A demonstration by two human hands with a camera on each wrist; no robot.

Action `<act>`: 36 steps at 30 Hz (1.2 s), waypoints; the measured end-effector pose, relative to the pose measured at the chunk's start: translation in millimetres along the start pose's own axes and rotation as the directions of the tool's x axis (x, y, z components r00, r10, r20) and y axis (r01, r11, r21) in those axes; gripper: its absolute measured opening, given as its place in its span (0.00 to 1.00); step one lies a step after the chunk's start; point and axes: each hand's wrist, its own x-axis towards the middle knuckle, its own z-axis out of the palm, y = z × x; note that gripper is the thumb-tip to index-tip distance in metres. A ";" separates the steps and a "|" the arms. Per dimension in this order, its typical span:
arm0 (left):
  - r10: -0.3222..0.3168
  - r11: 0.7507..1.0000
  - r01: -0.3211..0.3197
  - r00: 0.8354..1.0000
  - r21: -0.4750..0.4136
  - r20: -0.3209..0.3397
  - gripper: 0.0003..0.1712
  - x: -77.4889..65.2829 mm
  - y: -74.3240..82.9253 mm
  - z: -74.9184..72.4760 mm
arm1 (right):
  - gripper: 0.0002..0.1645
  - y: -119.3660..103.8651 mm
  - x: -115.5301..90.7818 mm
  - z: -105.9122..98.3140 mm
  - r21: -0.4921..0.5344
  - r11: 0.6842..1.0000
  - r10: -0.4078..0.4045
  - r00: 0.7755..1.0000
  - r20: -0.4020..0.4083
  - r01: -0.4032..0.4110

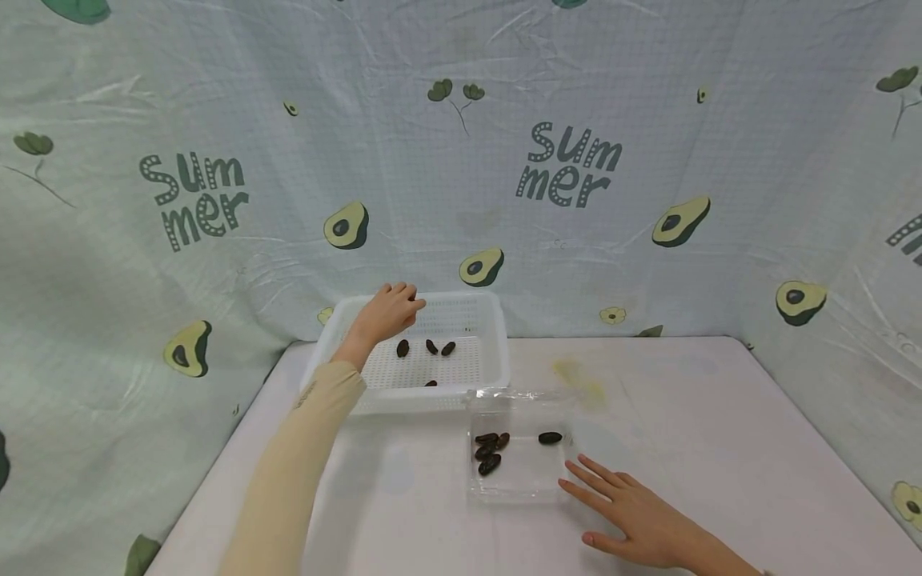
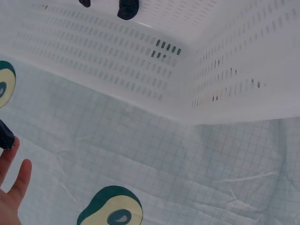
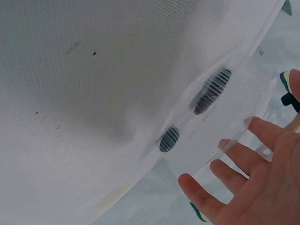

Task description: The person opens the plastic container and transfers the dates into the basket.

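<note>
Left hand (image 1: 389, 310) is pinching a dark piece (image 2: 5, 137) above the far white basket (image 1: 403, 398).
Right hand (image 1: 637, 516) is holding its fingers wide beside the near clear box (image 1: 522, 472).

The pale table (image 1: 670, 416), rounded at its far right corner and marked by a yellowish stain (image 1: 576, 379) toward the back, carried a white basket (image 1: 403, 402) at its far left and, just before that basket's right end, a clear box (image 1: 526, 468).
</note>
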 end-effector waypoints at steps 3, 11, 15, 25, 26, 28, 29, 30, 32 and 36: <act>-0.023 1.000 0.024 0.999 -0.016 0.037 0.04 4.0 -0.2 5.8 | 0.37 0.3 -0.4 -0.5 0.013 1.000 0.009 1.000 0.008 -0.009; -0.048 0.998 0.051 0.993 -0.025 0.108 0.05 4.1 -0.8 19.6 | 0.37 0.8 0.6 -0.3 0.052 0.998 0.017 0.999 0.042 -0.020; -0.059 0.998 0.062 0.990 -0.021 0.128 0.05 3.7 -0.5 24.9 | 0.37 1.4 0.6 -0.6 0.063 0.998 0.018 0.999 0.042 -0.020; -0.067 0.997 0.072 0.982 -0.026 0.175 0.06 -1.1 -2.0 32.5 | 0.36 1.4 1.4 -2.4 0.073 0.997 0.020 0.998 0.062 -0.025; -0.066 0.997 0.073 0.981 -0.027 0.183 0.07 -1.7 -2.3 33.3 | 0.36 1.3 1.5 -2.5 0.071 0.997 0.018 0.998 0.064 -0.022; -0.064 0.997 0.071 0.980 -0.031 0.188 0.07 -2.8 -3.1 34.7 | 0.36 1.5 1.3 -2.6 0.060 0.998 0.011 0.998 0.062 -0.015; -0.062 0.997 0.069 0.980 -0.031 0.188 0.07 -3.2 -3.4 35.2 | 0.36 1.5 1.2 -2.5 0.053 0.999 0.007 0.998 0.058 -0.010; -0.059 0.997 0.066 0.981 -0.031 0.186 0.08 -3.5 -3.7 35.8 | 0.36 1.5 1.2 -2.4 0.046 0.999 0.004 0.999 0.054 -0.007; -0.055 0.997 0.063 0.982 -0.039 0.180 0.08 -4.1 -3.9 36.2 | 0.36 1.6 1.1 -2.2 0.035 0.999 0.004 0.999 0.045 -0.006; -0.046 0.997 0.056 0.987 -0.061 0.156 0.07 -6.1 -3.4 35.0 | 0.37 1.4 1.4 -1.5 0.036 0.999 0.014 0.999 0.042 -0.016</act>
